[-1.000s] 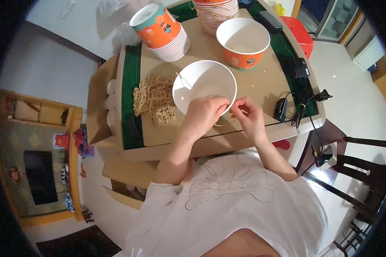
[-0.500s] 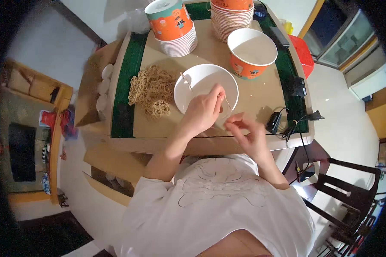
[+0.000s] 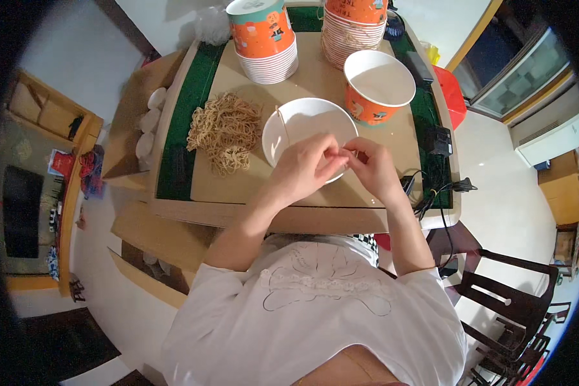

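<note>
A white round bowl or tub (image 3: 278, 136) stands near the front of the table, and both my hands are over its near side. A thin tan cord (image 3: 282, 123) rises at its left rim and runs down towards my left hand. My left hand (image 3: 307, 168) is closed in a pinch on the cord. The fingertips of my right hand (image 3: 374, 168) are pinched against those of the left; the bit of cord between them is mostly hidden. Left of the bowl lies a tangled heap of tan cord (image 3: 225, 133). An orange paper tub (image 3: 373, 109) stands open behind my right hand.
Stacked orange-and-white paper tubs (image 3: 264, 45) stand at the back left, another stack (image 3: 350, 38) at the back right with cord around it. Black adapters and cables (image 3: 439, 141) lie along the right edge. A cardboard box (image 3: 125, 122) with white cups adjoins the table's left side.
My right hand has moved up and inward, bringing its fingertips to the left hand's. The cord stretch that showed between the hands is now mostly hidden. The view has shifted slightly.
</note>
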### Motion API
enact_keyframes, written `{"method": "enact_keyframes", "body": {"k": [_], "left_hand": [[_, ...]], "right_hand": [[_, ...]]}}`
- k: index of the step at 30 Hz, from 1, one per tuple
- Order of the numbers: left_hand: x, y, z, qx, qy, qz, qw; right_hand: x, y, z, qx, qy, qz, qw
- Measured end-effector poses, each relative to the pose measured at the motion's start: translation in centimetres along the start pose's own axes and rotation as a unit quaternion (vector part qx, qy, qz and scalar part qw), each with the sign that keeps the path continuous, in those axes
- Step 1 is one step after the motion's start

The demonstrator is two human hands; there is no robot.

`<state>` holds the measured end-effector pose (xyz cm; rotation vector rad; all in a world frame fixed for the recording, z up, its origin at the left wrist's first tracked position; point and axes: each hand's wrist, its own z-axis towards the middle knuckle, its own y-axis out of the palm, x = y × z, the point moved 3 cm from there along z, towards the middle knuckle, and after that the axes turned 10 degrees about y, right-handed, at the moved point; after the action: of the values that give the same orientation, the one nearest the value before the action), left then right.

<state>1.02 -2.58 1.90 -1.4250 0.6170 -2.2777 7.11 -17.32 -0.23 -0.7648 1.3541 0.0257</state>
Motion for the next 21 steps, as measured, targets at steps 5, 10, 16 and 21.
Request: {"method": "enact_keyframes", "body": {"k": [5,10,16,21], "left_hand": [[1.9,0.3,-1.6,0.059,0.171,0.201,0.963],[2.7,-0.2,-5.6,0.208,0.207,0.278,0.915],[-0.8,2.6,-7.1,0.206,0.041,0.226,0.951],[-2.2,3.7,-6.2,0.258,0.057,0.206,0.942]], "right_hand": [[0.3,0.4,0.1,0.008,-0.02,0.026,0.999],[0.0,1.1,0.3,-0.063,0.079,0.119,0.988],[-0.9,2.2,0.2,-0.038,0.098,0.128,0.986],[-1.9,2.3,-0.1,-0.032,0.087,0.133,0.987]]}}
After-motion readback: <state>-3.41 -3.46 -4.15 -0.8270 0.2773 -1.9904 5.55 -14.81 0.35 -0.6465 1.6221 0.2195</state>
